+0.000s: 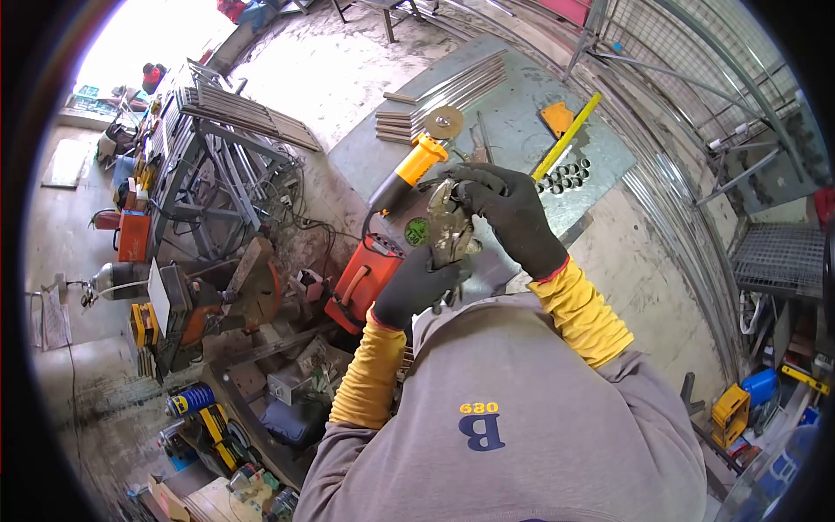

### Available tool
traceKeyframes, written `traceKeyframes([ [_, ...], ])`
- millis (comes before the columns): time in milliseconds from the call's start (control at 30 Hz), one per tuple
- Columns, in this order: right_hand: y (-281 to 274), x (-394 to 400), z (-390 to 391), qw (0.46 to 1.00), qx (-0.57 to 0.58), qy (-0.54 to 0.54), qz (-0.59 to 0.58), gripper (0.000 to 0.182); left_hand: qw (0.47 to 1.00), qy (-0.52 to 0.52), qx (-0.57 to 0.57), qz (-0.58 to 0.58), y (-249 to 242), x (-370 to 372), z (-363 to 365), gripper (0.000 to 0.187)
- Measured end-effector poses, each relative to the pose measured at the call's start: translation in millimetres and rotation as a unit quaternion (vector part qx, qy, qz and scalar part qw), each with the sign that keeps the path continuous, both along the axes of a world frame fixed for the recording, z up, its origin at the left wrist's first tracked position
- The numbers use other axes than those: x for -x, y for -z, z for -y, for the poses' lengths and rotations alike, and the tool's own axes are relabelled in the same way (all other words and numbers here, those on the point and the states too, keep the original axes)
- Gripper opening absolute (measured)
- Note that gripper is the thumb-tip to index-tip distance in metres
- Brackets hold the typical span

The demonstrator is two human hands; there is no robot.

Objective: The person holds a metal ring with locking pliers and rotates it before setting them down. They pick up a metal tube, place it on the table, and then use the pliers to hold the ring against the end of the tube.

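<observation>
Both my hands are in black gloves and hold a worn, grey-brown object (450, 228) above the metal sheet; its kind is not clear. My left hand (419, 291) is closed around its lower end. At the upper end, my right hand (504, 207) grips it with bent fingers. Just beyond lies an orange and black angle grinder (409, 174) with a round disc (444, 123). A green round label (417, 231) shows beside the held object. To the right are several short pipe rings (565, 177) and a long yellow bar (567, 137).
On the metal sheet (357, 152) lie several metal strips (465, 87) and an orange triangular piece (557, 119). A red machine with a handle (364, 280) stands near my left sleeve. A cut-off saw (252, 291) and a steel rack (204, 148) are at the left.
</observation>
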State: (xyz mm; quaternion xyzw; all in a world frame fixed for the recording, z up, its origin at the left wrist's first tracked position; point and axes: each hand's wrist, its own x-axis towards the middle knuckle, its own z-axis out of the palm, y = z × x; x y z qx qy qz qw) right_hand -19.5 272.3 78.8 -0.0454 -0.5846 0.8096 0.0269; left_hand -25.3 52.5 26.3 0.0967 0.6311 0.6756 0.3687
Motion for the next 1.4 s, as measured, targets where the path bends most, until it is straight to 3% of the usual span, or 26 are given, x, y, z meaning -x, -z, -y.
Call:
traceKeyframes([
  [67, -3.0, 1.0, 0.7, 0.999, -0.026, 0.019, 0.001, 0.030, 0.971, 0.094, 0.210, -0.062, -25.3, 8.1, -5.1, 0.025],
  [267, -3.6, -0.9, 1.3, 0.997, -0.060, 0.056, -0.015, 0.031, 0.976, 0.038, 0.150, -0.151, 21.0, 3.7, -3.0, 0.029],
  [400, 8.1, 2.8, 1.7, 0.994, -0.059, 0.088, -0.036, 0.031, 0.980, -0.001, 0.156, -0.121, 10.3, -6.0, -17.6, 0.028],
  [467, 2.3, -1.7, -1.6, 0.995, -0.064, 0.080, -0.017, 0.031, 0.962, -0.029, 0.203, -0.180, 6.9, -6.6, -20.7, 0.025],
  [600, 4.3, 0.8, -10.8, 0.995, -0.071, 0.066, 0.010, 0.031, 0.953, -0.030, 0.240, -0.184, 6.4, -1.6, -22.6, 0.023],
  [633, 7.4, 2.3, -9.9, 0.995, -0.073, 0.067, 0.010, 0.031, 0.969, -0.038, 0.199, -0.142, 7.6, -0.6, -20.3, 0.023],
  [700, 18.2, 4.6, -6.9, 0.993, 0.057, 0.096, 0.028, 0.034, 0.982, -0.041, 0.152, -0.099, 5.0, -0.2, -17.9, 0.022],
  [800, 29.1, 8.6, -18.7, 0.994, 0.049, 0.095, -0.002, 0.038, 0.983, -0.005, 0.162, -0.090, -11.5, 0.0, -10.3, 0.017],
  [833, 28.5, 8.9, -23.0, 0.994, 0.077, 0.082, 0.004, 0.043, 0.983, 0.001, 0.160, -0.091, 1.1, -2.9, -4.8, 0.017],
  [900, 20.1, 7.8, -38.0, 0.996, 0.053, 0.075, 0.015, 0.045, 0.994, -0.109, 0.027, -0.020, 38.1, -11.5, 9.4, 0.016],
  [933, 15.5, 9.2, -45.8, 0.998, 0.032, 0.061, 0.016, 0.044, 0.996, -0.079, 0.048, 0.010, 37.0, -9.0, 22.4, 0.018],
  [967, 14.2, 11.3, -53.3, 0.999, 0.011, 0.046, 0.016, 0.044, 0.996, -0.076, 0.048, 0.011, 43.0, -8.5, 31.8, 0.018],
  [1033, 16.5, 15.0, -64.9, 0.999, 0.002, 0.022, 0.027, 0.045, 0.985, -0.113, 0.088, -0.092, 51.7, -10.6, 46.5, 0.019],
  [1067, 15.3, 16.1, -67.7, 0.996, 0.081, 0.004, 0.043, 0.044, 0.975, -0.116, -0.187, -0.005, 44.3, -18.0, 59.7, 0.020],
  [1100, 14.7, 17.5, -70.0, 0.985, 0.159, -0.015, 0.059, 0.042, 0.975, -0.116, -0.187, -0.004, 24.0, -17.5, 58.2, 0.020],
  [1167, 36.9, 23.7, -74.1, 0.987, 0.145, -0.034, 0.058, 0.049, 0.959, -0.200, -0.197, 0.037, -7.1, -15.3, 54.6, 0.019],
  [1200, 54.8, 28.2, -76.3, 0.982, 0.174, -0.059, 0.029, 0.052, 0.959, -0.202, -0.198, 0.036, 37.9, -15.9, 81.2, 0.019],
  [1233, 63.3, 30.9, -77.3, 0.975, 0.204, -0.083, 0.000, 0.055, 0.950, -0.214, -0.023, -0.226, 82.9, -20.5, 109.1, 0.021],
  [1267, 60.7, 31.9, -74.1, 0.976, 0.202, -0.084, 0.000, 0.055, 0.847, -0.206, 0.154, -0.465, 125.1, -9.1, 145.1, 0.027],
  [1333, 50.7, 31.7, -64.2, 0.961, 0.265, -0.071, 0.025, 0.056, 0.831, -0.229, 0.132, -0.489, 103.4, -14.4, 136.6, 0.024],
  [1400, 62.5, 31.5, -57.8, 0.937, 0.333, -0.101, -0.030, 0.055, 0.823, -0.280, 0.062, -0.491, 96.8, -21.7, 126.6, 0.015],
])
